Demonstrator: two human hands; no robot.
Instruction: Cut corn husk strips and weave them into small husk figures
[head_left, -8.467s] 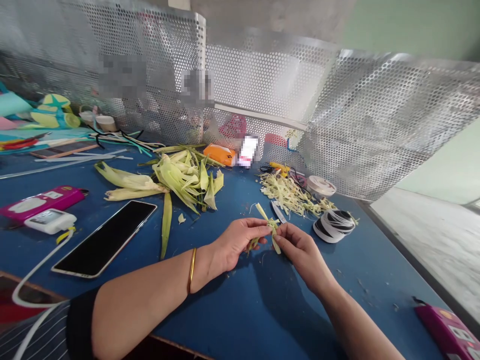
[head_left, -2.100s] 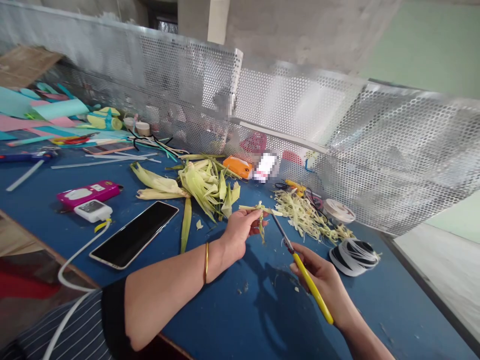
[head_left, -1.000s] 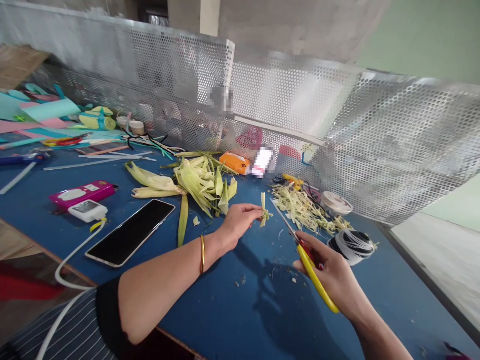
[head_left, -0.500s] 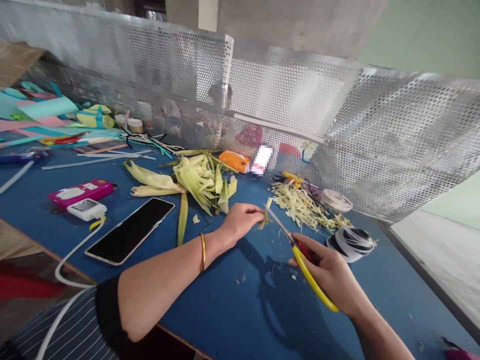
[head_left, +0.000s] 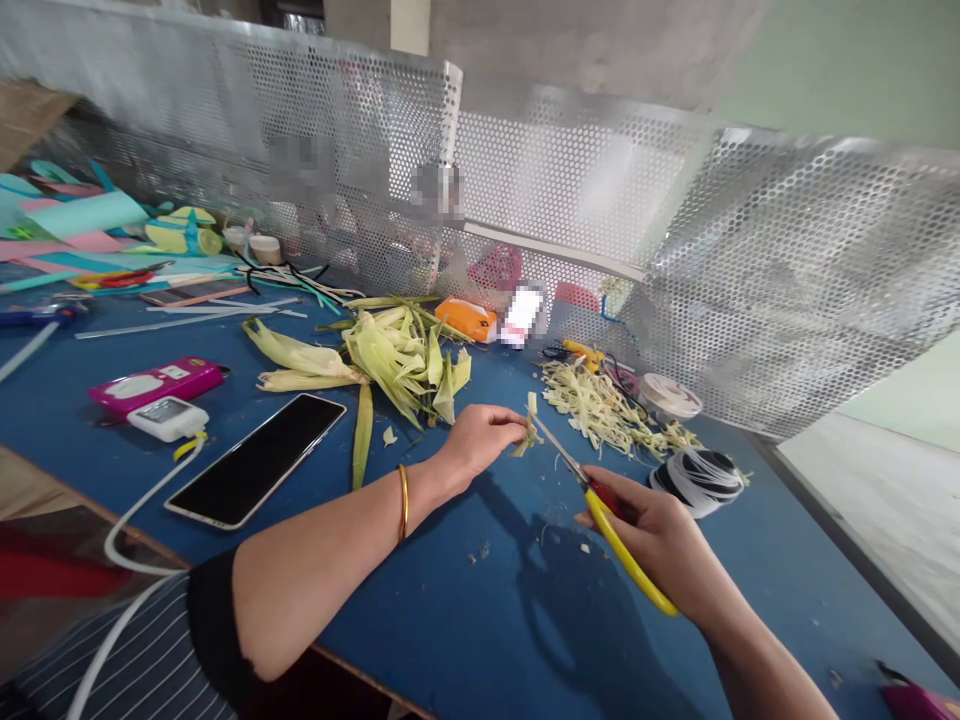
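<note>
Between the fingertips of my left hand (head_left: 484, 442) is a small piece of pale green corn husk (head_left: 529, 432), pinched over the table. My right hand (head_left: 660, 535) grips scissors (head_left: 626, 560) with yellow and red handles, and their blades point up and left, meeting the husk piece at its edge. Whether the blade tips touch the husk or lie just behind it I cannot tell. Beyond my left hand lies a heap of whole corn husks (head_left: 390, 355). A pile of cut husk shreds (head_left: 592, 400) sits past the scissors.
A black phone (head_left: 259, 460), a magenta device (head_left: 157, 385) and a white cabled box (head_left: 169, 418) lie at left. A spool of white cord (head_left: 697, 480) and a tape roll (head_left: 670, 396) stand at right. A perforated metal screen (head_left: 555, 180) borders the blue table's back.
The whole view has shifted very slightly. My hands, the scissors and the husk piece keep almost the same positions, with the husk's upper end moved a little left.
</note>
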